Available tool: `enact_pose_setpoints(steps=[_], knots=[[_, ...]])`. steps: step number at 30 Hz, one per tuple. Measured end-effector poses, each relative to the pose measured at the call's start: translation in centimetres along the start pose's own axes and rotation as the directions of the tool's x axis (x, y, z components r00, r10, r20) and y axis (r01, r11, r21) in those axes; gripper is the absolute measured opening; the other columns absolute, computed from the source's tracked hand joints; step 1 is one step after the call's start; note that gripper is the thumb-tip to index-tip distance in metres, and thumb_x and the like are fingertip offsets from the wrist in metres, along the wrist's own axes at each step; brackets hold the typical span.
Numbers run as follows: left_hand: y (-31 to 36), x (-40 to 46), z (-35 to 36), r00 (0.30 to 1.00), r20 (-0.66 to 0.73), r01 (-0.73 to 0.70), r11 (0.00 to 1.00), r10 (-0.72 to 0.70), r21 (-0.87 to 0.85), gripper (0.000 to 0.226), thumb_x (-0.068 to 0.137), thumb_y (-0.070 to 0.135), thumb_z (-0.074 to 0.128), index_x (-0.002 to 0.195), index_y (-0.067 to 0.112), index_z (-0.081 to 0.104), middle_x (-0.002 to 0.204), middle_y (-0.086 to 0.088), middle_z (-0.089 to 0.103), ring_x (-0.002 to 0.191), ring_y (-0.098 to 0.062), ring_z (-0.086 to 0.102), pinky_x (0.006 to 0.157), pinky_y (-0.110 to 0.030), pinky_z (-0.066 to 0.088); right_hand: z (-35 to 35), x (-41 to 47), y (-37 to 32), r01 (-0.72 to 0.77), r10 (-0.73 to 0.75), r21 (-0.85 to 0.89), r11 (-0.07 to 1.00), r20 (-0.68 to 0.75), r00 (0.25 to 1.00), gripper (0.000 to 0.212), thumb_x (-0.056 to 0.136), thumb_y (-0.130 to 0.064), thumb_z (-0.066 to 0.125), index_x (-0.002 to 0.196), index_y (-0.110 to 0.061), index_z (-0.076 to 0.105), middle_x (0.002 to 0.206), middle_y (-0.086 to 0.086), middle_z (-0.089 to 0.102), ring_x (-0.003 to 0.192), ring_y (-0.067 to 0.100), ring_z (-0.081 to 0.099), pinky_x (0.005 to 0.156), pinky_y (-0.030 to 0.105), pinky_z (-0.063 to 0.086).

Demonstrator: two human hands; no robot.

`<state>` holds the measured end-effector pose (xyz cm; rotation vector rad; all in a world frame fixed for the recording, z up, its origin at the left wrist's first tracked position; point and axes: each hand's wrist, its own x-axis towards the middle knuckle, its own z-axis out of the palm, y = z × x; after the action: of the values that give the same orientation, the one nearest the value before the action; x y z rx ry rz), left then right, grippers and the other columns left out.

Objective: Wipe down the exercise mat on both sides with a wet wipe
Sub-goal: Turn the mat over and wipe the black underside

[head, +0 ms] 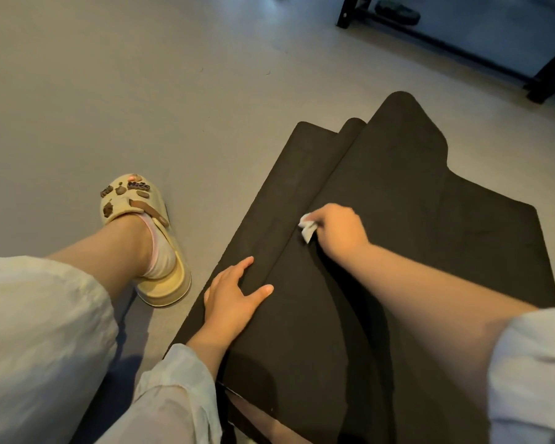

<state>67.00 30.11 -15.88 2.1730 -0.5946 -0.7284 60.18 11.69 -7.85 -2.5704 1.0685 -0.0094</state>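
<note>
Right, black exercise mat (382, 200) folded in layers on grey floor (141, 75), long axis running away from me. My right hand (342, 227) pinching wet wipe (307, 228) on upper fold, further out. Left hand (234, 298) nearer, fingers flat and spread, pressing lower layer's edge. Next stroke, I'd judge, runs lengthwise. Sandalled foot (141, 225) beside mat.

wet wipe (307, 228) on black mat (398, 193)

A home room: bare grey floor (109, 75), black shoe rack (545, 75) holding a shoe (398, 9).
</note>
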Motion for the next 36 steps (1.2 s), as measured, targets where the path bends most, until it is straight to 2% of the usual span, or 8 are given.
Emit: enact_pose_setpoints(steps=[5, 10, 15, 19, 22, 24, 28, 36], knots=[[0.4, -0.1, -0.3, 0.999, 0.036, 0.039, 0.998, -0.037, -0.048, 0.054, 0.085, 0.033, 0.066, 0.134, 0.039, 0.044, 0.142, 0.003, 0.042, 0.132, -0.014, 0.035, 0.111, -0.039, 0.028, 2.0, -5.1, -1.4, 0.344, -0.341, 0.026, 0.939, 0.229, 0.912, 0.032, 0.087, -0.005, 0.053, 0.104, -0.024, 0.072, 0.107, 0.0, 0.066, 0.099, 0.021, 0.06, 0.081, 0.028, 0.045], [4.0, -0.6, -1.9, 0.98, -0.053, -0.197, 0.879, 0.194, -0.434, 0.032, 0.09, 0.01, 0.058, 0.103, 0.04, 0.059, 0.116, 0.019, 0.057, 0.116, 0.0, 0.049, 0.097, -0.018, 0.035, 0.6, -7.8, -0.7, 0.269, -0.288, 0.3, 0.915, 0.02, 0.957, 0.022, 0.081, 0.0, 0.056, 0.079, -0.022, 0.054, 0.073, -0.01, 0.057, 0.068, 0.008, 0.053, 0.063, 0.02, 0.041], [7.7, -2.0, -0.9, 0.813, 0.125, -0.561, 0.823, 0.568, -0.087, 0.034, 0.077, 0.023, 0.074, 0.109, 0.035, 0.068, 0.104, 0.028, 0.063, 0.103, 0.017, 0.049, 0.087, 0.001, 0.03, -0.6, -8.4, 0.6, 0.168, -0.201, 0.42, 0.892, 0.034, 0.979, 0.028, 0.077, 0.003, 0.062, 0.075, -0.025, 0.059, 0.083, -0.008, 0.062, 0.08, 0.008, 0.059, 0.071, 0.011, 0.044], [5.9, -2.5, 0.0, 0.744, 0.198, -0.659, 0.653, 0.638, 0.374, 0.034, 0.092, 0.032, 0.056, 0.125, 0.025, 0.06, 0.138, 0.009, 0.047, 0.129, -0.008, 0.033, 0.101, -0.009, 0.013, -1.2, -9.0, 4.9, 0.179, -0.161, 0.121, 0.976, -0.145, 0.976, 0.021, 0.089, -0.019, 0.061, 0.109, -0.022, 0.067, 0.121, -0.004, 0.061, 0.116, 0.012, 0.051, 0.099, 0.018, 0.033], [5.6, -3.2, 0.0, 0.723, 0.102, -0.656, 0.633, 0.683, 0.412, 0.029, 0.092, 0.025, 0.057, 0.119, 0.019, 0.064, 0.13, -0.002, 0.052, 0.12, -0.017, 0.043, 0.097, -0.022, 0.033, 0.0, -10.1, 7.8, 0.062, -0.061, -0.209, 0.976, 0.009, 0.998, 0.053, 0.095, -0.054, 0.026, 0.146, -0.039, 0.026, 0.157, -0.002, 0.017, 0.145, 0.019, 0.01, 0.116, 0.043, 0.01], [6.3, -2.4, -0.4, 0.739, -0.041, -0.635, 0.716, 0.672, 0.29, 0.025, 0.085, 0.015, 0.066, 0.11, 0.009, 0.067, 0.113, -0.006, 0.054, 0.104, -0.015, 0.052, 0.089, -0.022, 0.042, 1.7, -10.5, 8.8, 0.067, -0.032, -0.277, 0.959, 0.129, 0.991, 0.061, 0.086, -0.063, -0.002, 0.143, -0.044, -0.013, 0.159, -0.005, -0.01, 0.144, 0.017, -0.015, 0.115, 0.049, -0.003], [9.9, 1.4, -1.7, 0.703, -0.122, -0.663, 0.707, 0.701, 0.247, 0.028, 0.086, 0.001, 0.062, 0.115, 0.002, 0.064, 0.112, -0.007, 0.056, 0.1, -0.013, 0.051, 0.088, 0.0, 0.028, 4.5, -10.0, 9.1, 0.079, -0.03, -0.309, 0.948, 0.16, 0.987, 0.053, 0.092, -0.057, -0.002, 0.133, -0.041, -0.03, 0.156, -0.003, -0.023, 0.132, 0.014, -0.034, 0.11, 0.052, -0.014], [16.8, 10.4, 1.9, 0.584, 0.344, -0.799, 0.447, 0.735, 0.401, 0.048, 0.093, 0.0, 0.046, 0.14, 0.011, 0.041, 0.149, -0.009, 0.036, 0.137, -0.024, 0.032, 0.111, -0.028, 0.021, 6.1, -9.6, 9.1, 0.092, -0.011, -0.332, 0.939, 0.239, 0.971, 0.053, 0.084, -0.057, -0.014, 0.123, -0.042, -0.046, 0.14, -0.003, -0.044, 0.124, 0.019, -0.046, 0.103, 0.049, -0.024]])
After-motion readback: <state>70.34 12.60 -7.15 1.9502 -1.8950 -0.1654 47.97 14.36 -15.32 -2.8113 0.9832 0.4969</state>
